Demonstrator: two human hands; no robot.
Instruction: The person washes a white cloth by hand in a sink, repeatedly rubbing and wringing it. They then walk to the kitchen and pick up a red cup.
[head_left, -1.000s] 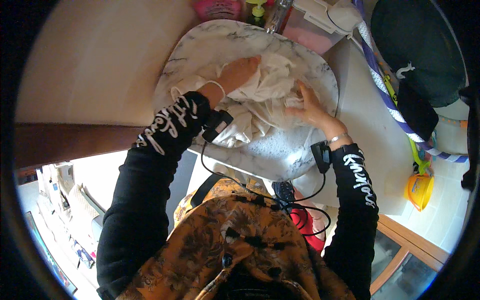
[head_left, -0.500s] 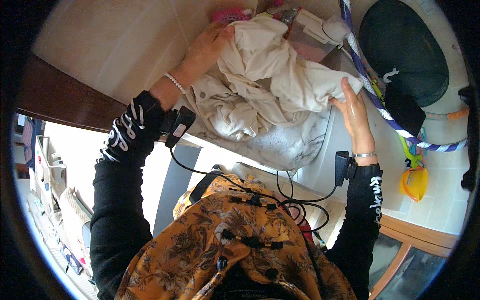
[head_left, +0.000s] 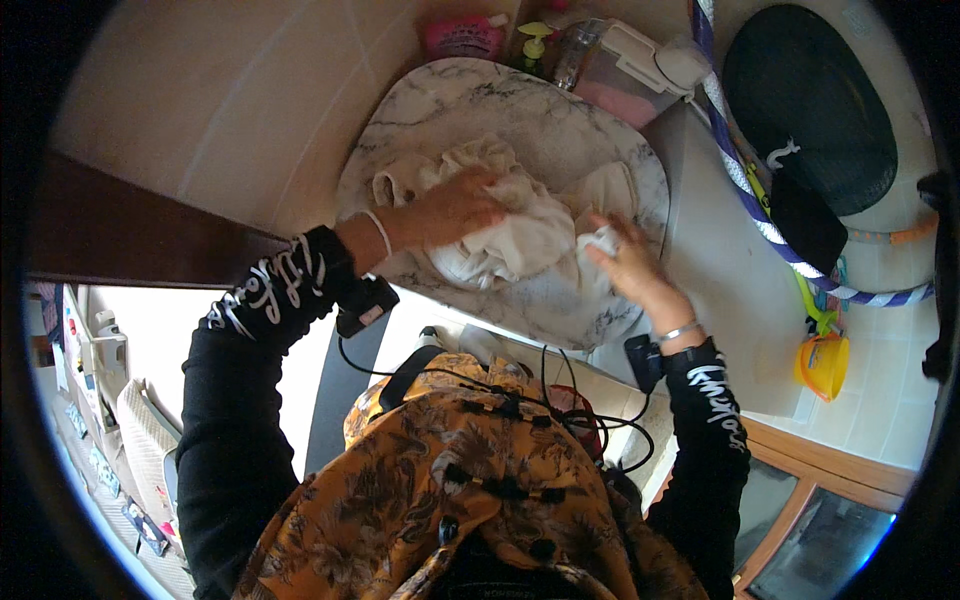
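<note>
A cream-white garment or cloth [head_left: 535, 235] lies bunched in the middle of a white, grey-veined marble-patterned board [head_left: 440, 100] with rounded corners. My left hand [head_left: 465, 208] comes over the cloth from the left, its fingers reaching across the top of the bundle. It rests on or just above the folds with its fingers stretched out. At the bundle's right side, my right hand [head_left: 637, 268] pinches a bit of the same cloth between thumb and fingers. The exact shape of the garment is hidden in its folds.
Along the back stand a pink pouch [head_left: 465, 38], a pump bottle [head_left: 533, 45] and a clear lidded container [head_left: 625, 85]. A blue-and-white wrapped hoop [head_left: 735, 160] and a dark green oval [head_left: 810, 110] are at right, above a yellow toy scoop [head_left: 822, 368].
The cloth has come down from a raised heap onto the board, uncovering the board's back part. Both hands have moved nearer me and closer together.
</note>
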